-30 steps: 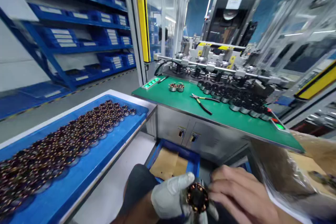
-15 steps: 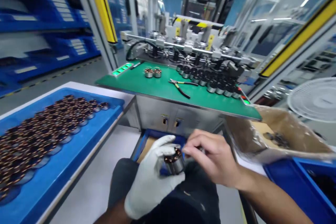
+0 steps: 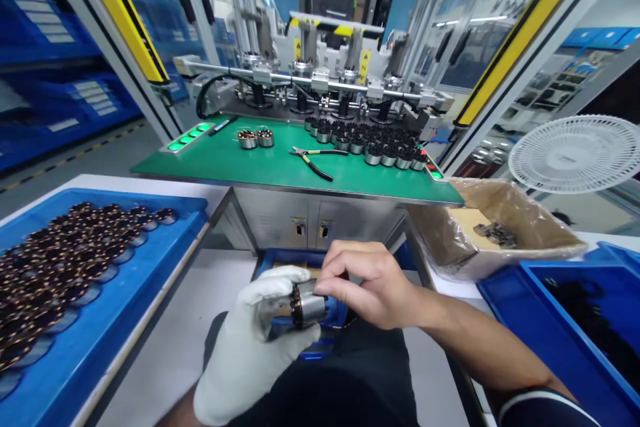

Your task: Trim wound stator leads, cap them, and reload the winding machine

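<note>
My left hand, in a white glove, is closed round a small metal motor stator with copper windings, held low above my lap. My bare right hand pinches the same stator from the right with fingertips curled on its metal rim. On my left lies a blue tray filled with several similar copper-wound stators. Two more stators stand on the green worktop ahead.
Pliers and rows of black-topped parts lie on the green worktop before a machine with fixtures. A plastic-lined cardboard box and a blue bin sit at right. A white fan stands further right. Another blue bin sits under the bench.
The view has swung right, bringing the fan and right bin into sight. The stator has turned in my hands from windings facing me to lying on its side.
</note>
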### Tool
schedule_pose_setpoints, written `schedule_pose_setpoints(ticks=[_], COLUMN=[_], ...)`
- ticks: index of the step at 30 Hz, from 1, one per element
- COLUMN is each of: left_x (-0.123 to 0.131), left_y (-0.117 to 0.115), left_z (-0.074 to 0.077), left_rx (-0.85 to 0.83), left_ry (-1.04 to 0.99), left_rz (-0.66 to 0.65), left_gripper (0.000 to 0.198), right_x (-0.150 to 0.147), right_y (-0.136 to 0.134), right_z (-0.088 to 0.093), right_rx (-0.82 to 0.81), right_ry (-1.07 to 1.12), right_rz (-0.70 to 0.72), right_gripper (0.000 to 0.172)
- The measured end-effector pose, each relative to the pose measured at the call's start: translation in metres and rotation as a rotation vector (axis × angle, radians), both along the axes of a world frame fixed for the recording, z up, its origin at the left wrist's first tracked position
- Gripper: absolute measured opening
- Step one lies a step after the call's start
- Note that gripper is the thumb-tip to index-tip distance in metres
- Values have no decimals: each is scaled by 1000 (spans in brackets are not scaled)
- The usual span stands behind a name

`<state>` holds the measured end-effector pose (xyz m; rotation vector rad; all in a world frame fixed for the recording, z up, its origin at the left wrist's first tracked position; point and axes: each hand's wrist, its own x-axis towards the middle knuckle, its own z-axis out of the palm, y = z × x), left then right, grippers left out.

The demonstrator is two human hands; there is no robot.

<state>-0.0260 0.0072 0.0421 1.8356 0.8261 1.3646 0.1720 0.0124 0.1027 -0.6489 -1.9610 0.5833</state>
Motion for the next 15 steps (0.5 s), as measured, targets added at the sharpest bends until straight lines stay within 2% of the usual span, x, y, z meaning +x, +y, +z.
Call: schedule_pose_setpoints(ticks=[3, 5, 6, 7, 9, 11, 13, 15], left_x=[-7, -10, -12, -12, -12, -12, -12, -13], left_y=[-3, -3, -3, -3, -3, -5, -7, -8], left_z=[-16, -20, -20, -19, -15, -12, -9, -7], left_rx=[97, 157, 175, 189, 220, 245, 235, 176], left_ry=[-28, 27, 45, 53, 47, 31, 25, 41], left_rz=[-1, 47, 85, 125, 193, 243, 290, 351], left_gripper=[50, 44, 43, 42, 44, 43, 40, 34], right_x=[0, 4, 7, 11, 16, 18, 16, 13], right_y=[4, 24, 40, 60, 108, 154, 186, 200], right_z=[1, 9, 15, 20, 28, 30, 24, 16], right_rx=[3, -9, -5, 2, 71, 72, 40, -1], right_ry=[-7, -31, -49, -80, -201, -529, -775, -878], right_rz=[57, 93, 57, -22, -331, -544, -609, -615], right_gripper=[15, 16, 16, 18, 25, 35, 51, 62])
